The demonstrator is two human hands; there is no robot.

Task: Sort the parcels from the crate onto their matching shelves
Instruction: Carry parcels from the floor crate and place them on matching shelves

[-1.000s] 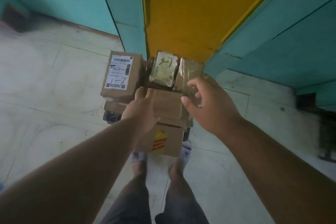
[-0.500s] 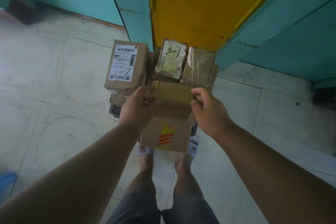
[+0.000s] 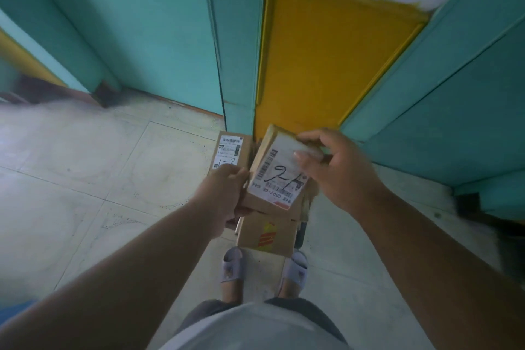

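A flat cardboard parcel (image 3: 277,176) with a white label and a handwritten mark is tilted up toward me. My left hand (image 3: 224,197) grips its lower left edge, and my right hand (image 3: 338,167) pinches its upper right corner. Left of it sits a cardboard parcel (image 3: 228,155) whose label reads "1-7". Below lies a brown box (image 3: 267,234) with red and yellow stripes. These rest on a stack over a mostly hidden crate or cart; other parcels behind are covered by the lifted one.
Teal panels (image 3: 147,37) stand ahead on the left and teal panels (image 3: 454,94) on the right, with a yellow surface (image 3: 326,60) between them. Pale floor tiles (image 3: 85,179) spread around. My sandalled feet (image 3: 235,264) stand just behind the stack.
Both hands have lifted the flat parcel off the stack and turned its labelled face up toward me. It now hides the "9-1" packet and the plastic-wrapped parcel. The camera tipped upward.
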